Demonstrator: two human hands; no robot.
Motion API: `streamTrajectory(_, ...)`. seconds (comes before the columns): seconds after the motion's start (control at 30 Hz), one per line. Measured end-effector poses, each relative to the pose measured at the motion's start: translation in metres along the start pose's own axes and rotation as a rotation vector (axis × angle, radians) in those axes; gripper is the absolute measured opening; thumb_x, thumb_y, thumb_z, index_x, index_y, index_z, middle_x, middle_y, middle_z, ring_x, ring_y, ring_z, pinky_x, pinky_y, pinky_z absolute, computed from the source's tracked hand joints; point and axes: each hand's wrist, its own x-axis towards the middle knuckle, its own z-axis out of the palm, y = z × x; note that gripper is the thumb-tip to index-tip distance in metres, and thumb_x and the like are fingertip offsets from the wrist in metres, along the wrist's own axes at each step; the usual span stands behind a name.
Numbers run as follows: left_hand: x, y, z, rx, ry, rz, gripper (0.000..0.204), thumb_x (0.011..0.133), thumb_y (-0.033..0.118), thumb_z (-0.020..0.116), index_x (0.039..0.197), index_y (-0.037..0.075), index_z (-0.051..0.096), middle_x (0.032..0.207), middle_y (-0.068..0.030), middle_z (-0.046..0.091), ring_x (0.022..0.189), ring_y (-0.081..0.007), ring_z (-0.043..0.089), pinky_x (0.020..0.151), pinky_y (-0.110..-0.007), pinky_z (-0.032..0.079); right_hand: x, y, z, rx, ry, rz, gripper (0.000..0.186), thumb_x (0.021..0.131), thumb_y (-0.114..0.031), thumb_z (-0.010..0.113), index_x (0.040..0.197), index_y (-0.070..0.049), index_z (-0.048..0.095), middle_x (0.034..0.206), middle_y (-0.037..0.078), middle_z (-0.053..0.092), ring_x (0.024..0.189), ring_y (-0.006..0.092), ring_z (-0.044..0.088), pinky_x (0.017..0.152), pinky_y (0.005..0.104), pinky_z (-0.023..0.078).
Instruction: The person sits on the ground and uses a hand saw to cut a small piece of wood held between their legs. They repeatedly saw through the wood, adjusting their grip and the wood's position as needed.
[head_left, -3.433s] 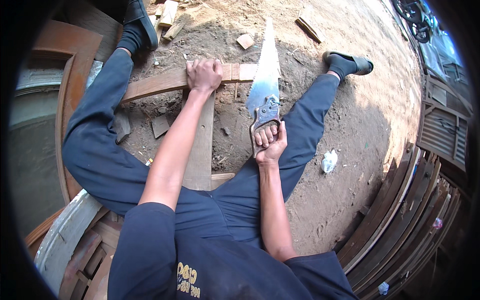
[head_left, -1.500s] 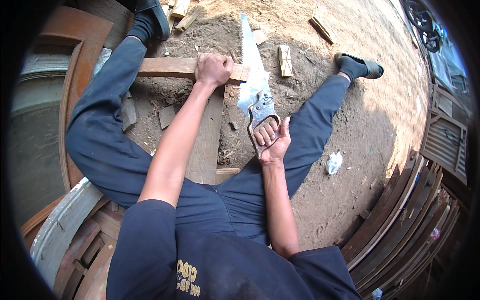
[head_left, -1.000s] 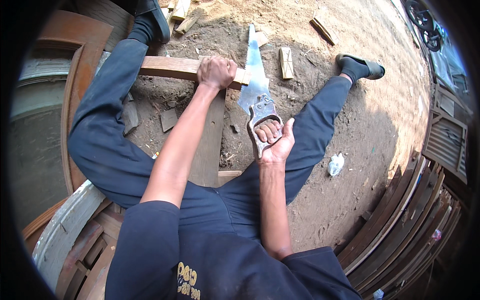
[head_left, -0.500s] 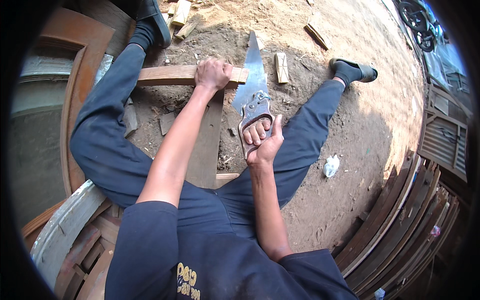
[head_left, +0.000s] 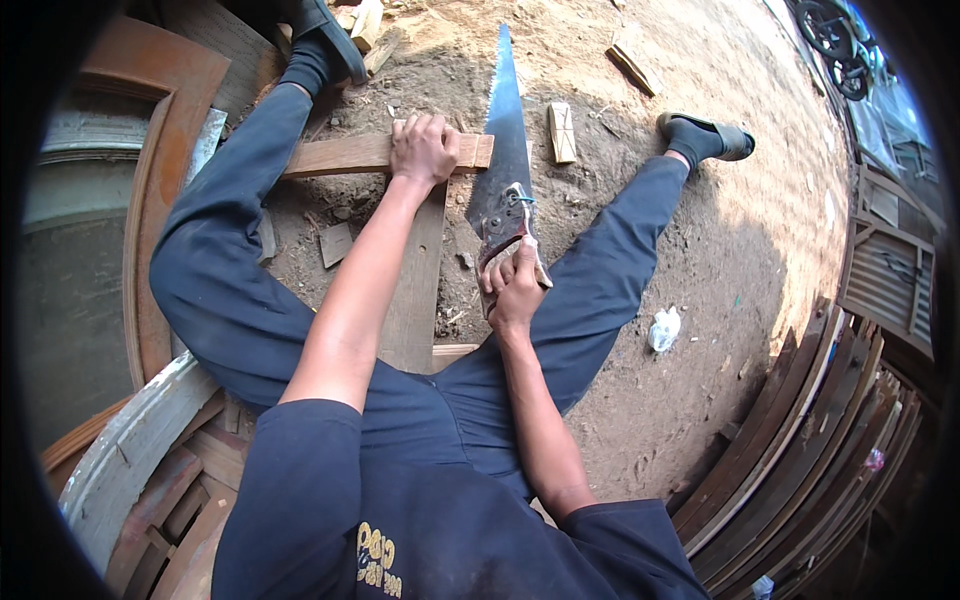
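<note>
In the head view, the left hand [head_left: 425, 152] is curled down over a wooden bar [head_left: 345, 155], fingers folded round it and knuckles uppermost, close to the bar's right end. The bar lies crosswise over the far part of a plank [head_left: 412, 285] that runs up between the left leg [head_left: 232, 185] and the right leg [head_left: 605, 250]; its other end goes out of sight at the left leg. The right hand [head_left: 514, 287] is wrapped round the handle of a saw [head_left: 504, 165], which points away from the body, its toothed edge facing left, just beside the bar's right end. From above, whether the teeth touch the wood is hard to tell.

The likeliest trouble is a slip: with bare fingers so near the toothed edge, a saw that jumps sideways could cut the left hand. The bar seems to be steadied mainly by that one palm, so weak pressure could let it roll or swing on the plank, dragging any stroke off line. The ground [head_left: 710, 270] around looks loose and uneven, and a rocking plank would do the same. The right leg stretches close beside the saw's handle, so a twisted pull might knock against it. The thin metal may also bend if the wrist tilts.
</note>
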Motion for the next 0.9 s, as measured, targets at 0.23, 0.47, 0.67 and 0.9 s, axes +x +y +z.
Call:
streamTrajectory(0.23,0.006,-0.006,-0.001,-0.039,-0.009,-0.007,0.034,0.082,0.03,0.04,0.085,0.005,0.063,0.096,-0.0181,0.064,0.094,-0.0261,0.056,0.089,-0.038,0.035,0.014,-0.026,-0.005,0.303,-0.07,0.194,0.038,0.097,-0.037,0.048,0.067,-0.017,0.037,0.05,-0.006,0.028,0.037,0.0068,0.027,0.039,0.0236,0.028)
streamTrajectory(0.47,-0.002,-0.01,-0.017,-0.098,-0.128,0.107,0.034,0.083,0.031,0.041,0.086,0.01,0.067,0.095,-0.0121,0.066,0.096,-0.0244,0.058,0.091,-0.037,0.034,0.009,-0.074,-0.026,0.257,-0.153,0.336,0.038,0.098,-0.033,0.047,0.065,-0.018,0.035,0.051,-0.007,0.031,0.038,0.005,0.031,0.039,0.0219,0.031)
streamTrajectory(0.67,-0.01,-0.02,-0.013,-0.171,0.042,0.271,0.028,0.083,0.025,0.045,0.076,0.004,0.061,0.087,-0.0142,0.064,0.091,-0.0288,0.058,0.088,-0.039,0.038,0.001,-0.069,-0.031,0.213,-0.19,0.284,0.035,0.098,-0.031,0.046,0.068,-0.017,0.036,0.05,-0.006,0.03,0.037,0.0057,0.031,0.038,0.0221,0.03)
streamTrajectory(0.9,-0.034,-0.034,-0.01,-0.183,0.196,0.405,0.022,0.079,0.022,0.05,0.069,0.004,0.056,0.072,-0.0115,0.058,0.074,-0.0268,0.055,0.074,-0.038,0.039,0.001,-0.073,-0.059,0.215,-0.224,0.348,0.034,0.098,-0.031,0.044,0.069,-0.015,0.038,0.05,-0.005,0.034,0.034,0.0063,0.032,0.035,0.0223,0.032)
